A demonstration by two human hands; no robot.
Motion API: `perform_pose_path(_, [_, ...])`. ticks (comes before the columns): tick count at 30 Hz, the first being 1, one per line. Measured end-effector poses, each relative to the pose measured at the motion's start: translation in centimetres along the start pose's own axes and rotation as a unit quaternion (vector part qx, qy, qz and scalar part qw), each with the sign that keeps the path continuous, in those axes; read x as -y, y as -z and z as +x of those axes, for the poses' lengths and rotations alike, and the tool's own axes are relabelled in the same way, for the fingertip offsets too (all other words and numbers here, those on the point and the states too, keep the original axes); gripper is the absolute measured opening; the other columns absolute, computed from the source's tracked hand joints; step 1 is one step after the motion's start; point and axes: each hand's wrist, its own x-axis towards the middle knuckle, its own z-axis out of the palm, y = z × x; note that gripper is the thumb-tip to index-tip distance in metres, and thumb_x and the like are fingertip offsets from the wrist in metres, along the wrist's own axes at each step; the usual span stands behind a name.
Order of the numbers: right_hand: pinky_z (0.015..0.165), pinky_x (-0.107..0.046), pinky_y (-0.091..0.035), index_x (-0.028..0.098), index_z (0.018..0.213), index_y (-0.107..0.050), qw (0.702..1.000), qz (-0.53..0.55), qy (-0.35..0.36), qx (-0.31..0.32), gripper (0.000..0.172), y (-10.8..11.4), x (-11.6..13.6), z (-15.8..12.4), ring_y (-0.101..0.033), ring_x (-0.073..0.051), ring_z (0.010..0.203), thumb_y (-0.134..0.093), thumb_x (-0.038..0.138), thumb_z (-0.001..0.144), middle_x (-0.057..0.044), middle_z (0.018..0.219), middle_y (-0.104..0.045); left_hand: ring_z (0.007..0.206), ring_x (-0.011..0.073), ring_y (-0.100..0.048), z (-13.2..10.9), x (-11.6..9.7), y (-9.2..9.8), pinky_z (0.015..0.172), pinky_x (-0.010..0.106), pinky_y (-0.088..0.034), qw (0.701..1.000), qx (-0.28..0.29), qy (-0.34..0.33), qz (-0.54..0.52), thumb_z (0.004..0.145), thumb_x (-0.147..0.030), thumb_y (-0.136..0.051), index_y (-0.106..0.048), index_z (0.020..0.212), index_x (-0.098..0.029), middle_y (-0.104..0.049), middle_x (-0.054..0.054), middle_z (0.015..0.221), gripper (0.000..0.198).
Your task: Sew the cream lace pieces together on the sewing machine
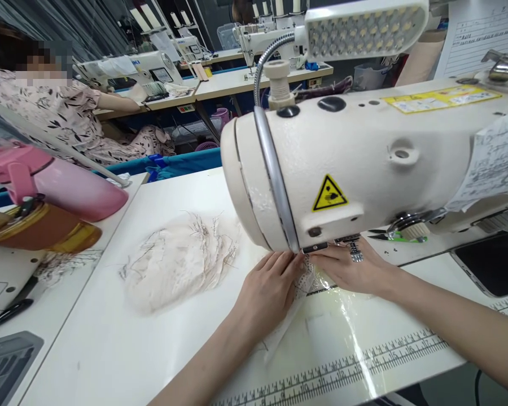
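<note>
A strip of thin white lace fabric (305,277) lies under the head of a cream sewing machine (342,146), its tail running toward the front of the table. My left hand (271,285) is closed on the left side of this strip, fingers together and bent over it. From the right, my right hand (353,268) grips the fabric's other edge close to the needle area; the machine head partly hides its fingertips. The needle itself cannot be seen. Left of my left hand, a pile of pale fabric pieces (178,262) with loose thread ends rests on the white table.
A printed ruler (338,369) runs along the table's front edge. Green-handled snips (400,235) and a phone (493,262) lie on the right. A pink bottle (76,186) and an amber cup (46,228) stand left. Beyond, a person (63,113) sits by another machine.
</note>
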Motion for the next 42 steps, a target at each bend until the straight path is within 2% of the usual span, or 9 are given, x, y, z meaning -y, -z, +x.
perform_pose_path(3, [0.053,-0.028,-0.039,0.020,0.088,-0.064,1.000,-0.027,0.005,-0.002,0.027,0.0,0.1,0.1,-0.058,-0.012,0.065,-0.042,0.006,0.081,0.002,0.102,-0.067,0.106,0.0232,-0.057,0.1,0.1,-0.1,0.095,0.043,-0.048,1.000,-0.001,0.000,-0.004,0.090,-0.016,-0.034,-0.045,0.133,-0.013,-0.061,0.009,0.116,0.044])
perform_pose_path(6, [0.066,-0.031,-0.044,0.018,0.085,-0.064,0.999,-0.019,0.016,-0.037,0.029,0.0,0.1,0.1,-0.059,-0.012,0.065,-0.040,0.002,0.081,0.001,0.100,-0.068,0.106,0.0231,-0.057,0.0,0.1,-0.3,0.096,0.043,-0.047,1.000,-0.002,-0.001,-0.002,0.090,-0.016,-0.035,-0.046,0.132,-0.013,-0.061,0.009,0.116,0.044])
perform_pose_path(12, [0.074,-0.030,-0.045,0.021,0.093,-0.064,0.998,0.021,0.015,-0.055,0.028,0.0,0.1,0.1,-0.061,-0.015,0.078,-0.043,0.006,0.084,-0.003,0.098,-0.067,0.112,0.0249,-0.053,-0.1,0.1,-0.4,0.096,0.043,-0.047,1.000,-0.007,-0.007,0.011,0.091,-0.017,-0.036,-0.045,0.134,-0.012,-0.057,0.010,0.125,0.043])
perform_pose_path(18, [0.072,-0.033,-0.043,0.018,0.091,-0.064,0.998,-0.015,0.016,-0.055,0.029,0.0,0.1,0.1,-0.060,-0.014,0.069,-0.041,0.003,0.082,-0.001,0.099,-0.068,0.114,0.0252,-0.053,0.0,0.1,-0.5,0.098,0.043,-0.046,1.000,-0.009,-0.010,0.024,0.092,-0.017,-0.036,-0.046,0.133,-0.011,-0.056,0.009,0.127,0.043])
perform_pose_path(25, [0.068,-0.030,-0.039,0.020,0.094,-0.064,0.999,0.009,0.002,-0.044,0.027,-0.2,0.1,-0.1,-0.060,-0.016,0.079,-0.044,0.007,0.083,-0.003,0.097,-0.067,0.120,0.0258,-0.050,-0.1,0.3,-0.9,0.099,0.043,-0.046,0.999,-0.029,-0.016,0.039,0.093,-0.019,-0.036,-0.045,0.134,-0.012,-0.055,0.009,0.131,0.042])
perform_pose_path(29, [0.067,-0.032,-0.038,0.019,0.093,-0.064,0.999,-0.008,0.005,-0.040,0.031,-0.1,0.2,0.0,-0.059,-0.015,0.077,-0.040,0.003,0.082,-0.002,0.100,-0.067,0.119,0.0249,-0.051,-0.1,0.4,-1.0,0.099,0.042,-0.046,0.998,-0.043,-0.018,0.043,0.094,-0.021,-0.036,-0.046,0.133,-0.013,-0.056,0.009,0.129,0.041])
perform_pose_path(37, [0.067,-0.032,-0.034,0.018,0.088,-0.064,0.998,-0.036,0.001,-0.047,0.029,0.1,0.3,0.1,-0.058,-0.013,0.072,-0.040,0.003,0.082,0.000,0.104,-0.067,0.114,0.0240,-0.056,-0.3,1.3,-1.8,0.097,0.041,-0.047,0.989,-0.064,-0.064,0.114,0.096,-0.020,-0.036,-0.048,0.132,-0.014,-0.060,0.009,0.124,0.038])
perform_pose_path(39, [0.067,-0.033,-0.033,0.018,0.090,-0.064,0.998,-0.035,-0.005,-0.054,0.026,-0.1,0.4,0.0,-0.058,-0.013,0.071,-0.043,0.006,0.082,0.001,0.102,-0.067,0.114,0.0233,-0.056,-0.4,1.0,-1.4,0.098,0.040,-0.047,0.988,-0.069,-0.068,0.118,0.096,-0.020,-0.036,-0.049,0.131,-0.014,-0.059,0.009,0.125,0.038])
perform_pose_path(42, [0.065,-0.033,-0.032,0.020,0.097,-0.064,0.998,0.009,-0.003,-0.069,0.026,-0.8,0.4,-0.3,-0.057,-0.012,0.069,-0.043,0.012,0.084,0.002,0.102,-0.067,0.114,0.0232,-0.055,-0.4,0.1,0.5,0.095,0.041,-0.048,0.992,-0.072,-0.050,0.095,0.095,-0.020,-0.038,-0.055,0.125,-0.016,-0.059,0.008,0.125,0.034])
